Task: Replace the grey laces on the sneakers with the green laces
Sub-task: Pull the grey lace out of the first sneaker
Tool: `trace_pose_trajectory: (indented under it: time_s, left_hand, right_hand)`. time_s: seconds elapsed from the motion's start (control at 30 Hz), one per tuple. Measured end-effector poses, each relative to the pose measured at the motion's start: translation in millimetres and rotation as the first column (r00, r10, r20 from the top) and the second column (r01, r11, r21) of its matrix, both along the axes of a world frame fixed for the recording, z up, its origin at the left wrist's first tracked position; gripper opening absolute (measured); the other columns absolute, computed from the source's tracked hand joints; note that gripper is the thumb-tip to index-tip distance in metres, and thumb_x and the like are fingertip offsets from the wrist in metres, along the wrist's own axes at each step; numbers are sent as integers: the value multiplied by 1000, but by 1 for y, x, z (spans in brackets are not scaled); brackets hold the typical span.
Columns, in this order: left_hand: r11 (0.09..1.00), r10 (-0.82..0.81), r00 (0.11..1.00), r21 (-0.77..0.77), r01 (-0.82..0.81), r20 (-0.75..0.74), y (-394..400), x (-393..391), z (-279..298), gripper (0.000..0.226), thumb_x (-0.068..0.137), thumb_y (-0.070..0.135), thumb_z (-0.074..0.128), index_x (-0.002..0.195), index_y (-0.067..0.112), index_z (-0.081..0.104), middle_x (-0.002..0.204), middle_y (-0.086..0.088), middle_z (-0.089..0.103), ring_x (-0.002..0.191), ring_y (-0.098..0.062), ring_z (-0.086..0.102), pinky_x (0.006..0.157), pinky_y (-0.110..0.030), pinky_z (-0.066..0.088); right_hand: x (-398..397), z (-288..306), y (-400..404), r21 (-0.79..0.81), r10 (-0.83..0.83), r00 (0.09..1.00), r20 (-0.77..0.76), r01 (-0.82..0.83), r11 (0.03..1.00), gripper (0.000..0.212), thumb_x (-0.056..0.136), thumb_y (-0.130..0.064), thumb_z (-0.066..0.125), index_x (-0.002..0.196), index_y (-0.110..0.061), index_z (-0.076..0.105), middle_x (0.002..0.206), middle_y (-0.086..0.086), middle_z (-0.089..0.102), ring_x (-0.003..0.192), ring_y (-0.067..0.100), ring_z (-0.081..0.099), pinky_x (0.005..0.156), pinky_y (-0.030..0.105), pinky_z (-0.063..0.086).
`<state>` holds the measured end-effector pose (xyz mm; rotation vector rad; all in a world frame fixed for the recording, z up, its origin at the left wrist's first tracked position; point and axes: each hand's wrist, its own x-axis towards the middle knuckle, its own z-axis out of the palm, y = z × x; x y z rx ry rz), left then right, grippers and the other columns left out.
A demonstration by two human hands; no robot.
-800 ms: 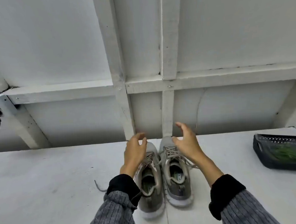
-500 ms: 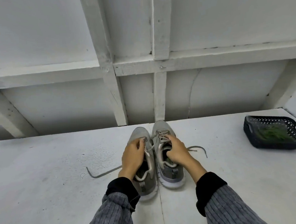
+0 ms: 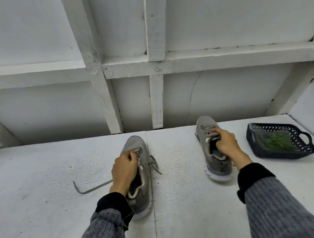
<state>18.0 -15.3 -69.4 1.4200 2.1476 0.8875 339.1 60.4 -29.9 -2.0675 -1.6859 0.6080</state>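
Two grey sneakers stand on the white table, both with toes pointing away from the person and heels toward them, so each long axis runs fore and aft. The left sneaker (image 3: 137, 168) sits near the middle of the table; the right sneaker (image 3: 213, 148) stands well apart from it to the right and a little farther back. Each has one hand on it: the left hand (image 3: 123, 170) curls round the tongue and collar of the left sneaker, and the right hand (image 3: 226, 144) grips the right sneaker at the tongue, fingers hooked into the opening. The grey laces (image 3: 94, 188) are threaded in both sneakers, untied; one loose end trails leftward across the table from the left sneaker.

The green laces (image 3: 276, 143) lie as a bundle in one dark perforated basket (image 3: 306, 138), just beyond the right sneaker on the far right. The right hand is clearly the nearer to that basket; the left hand would have to cross over. How many green laces are in the bundle I cannot tell.
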Motion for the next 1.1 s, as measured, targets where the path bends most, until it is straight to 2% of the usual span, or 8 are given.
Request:
trace_pose_trajectory:
  time_s: [0.17, 0.27, 0.4, 0.57, 0.67, 0.9, 1.0, 1.1]
  left_hand:
    - [1000, 25, 999, 14, -25, 29, 1, -2, -1, 33, 98, 33, 39, 104, 24, 70, 98, -5, 69, 88, -27, 59, 77, -36, 47]
    - [999, 35, 999, 14, -36, 39, 3, -1, -4, 32, 97, 32, 41, 106, 26, 70, 98, -5, 70, 90, -28, 60, 76, -35, 46]
    - [998, 53, 996, 15, -54, 72, 3, 1, -2, 31, 97, 29, 42, 104, 26, 71, 96, -1, 70, 89, -24, 59, 77, -35, 47]
    - [999, 2, 984, 46, -11, 176, -3, -2, 1, 31, 99, 29, 44, 93, 14, 71, 89, -8, 71, 87, -25, 63, 77, -35, 49]
    - [997, -28, 949, 71, 6, 314, -7, -6, -1, 26, 99, 32, 50, 101, 18, 71, 97, 0, 70, 92, -13, 62, 72, -18, 44]
    - [984, 127, 862, 50, -174, 490, -26, -32, -32, 29, 99, 35, 51, 109, 17, 72, 111, 3, 69, 106, -13, 61, 88, -25, 43]
    - [972, 135, 807, 81, -220, 575, -20, -20, -29, 22, 97, 29, 55, 100, 18, 74, 101, 4, 72, 97, -8, 64, 80, -18, 46]
    - [982, 80, 825, 97, -162, 560, -3, 0, -17, 21, 98, 28, 53, 97, 23, 73, 92, 12, 69, 86, 6, 60, 67, -2, 41]
  right_hand:
    - [16, -6, 4, -37, 29, 998, -50, -31, 999, 63, 81, 12, 41, 134, -21, 53, 125, 19, 60, 113, 38, 55, 91, 31, 43]
    - [6, -9, 7, -57, 42, 999, -20, -43, 997, 63, 82, 5, 47, 139, -21, 46, 134, 14, 53, 121, 37, 48, 100, 44, 42]
    - [-30, 5, 1, 121, 82, 993, 85, -92, 988, 48, 83, 7, 51, 128, -9, 53, 130, 10, 53, 123, 34, 45, 101, 42, 36]
    - [-105, 9, -23, 181, 272, 941, -200, -237, 954, 43, 91, 6, 41, 129, -9, 56, 136, 6, 54, 124, 22, 50, 97, 20, 34]
    - [-141, -7, -41, 112, 324, 885, -334, -304, 946, 34, 96, -2, 44, 124, -10, 61, 129, 6, 61, 118, 17, 55, 92, 15, 35]
    - [-189, -54, -71, -81, 178, 812, -556, -266, 961, 33, 101, -15, 44, 132, -19, 54, 128, 3, 60, 114, 16, 56, 89, 20, 42]
    - [-198, -55, -76, -74, 129, 732, -670, -238, 968, 38, 101, -7, 37, 134, -21, 52, 119, -7, 57, 107, 7, 53, 81, 10, 43]
    - [-193, -50, -65, 11, 104, 755, -648, -127, 992, 41, 100, -2, 36, 128, -22, 58, 122, -4, 60, 108, 7, 53, 88, 16, 42]
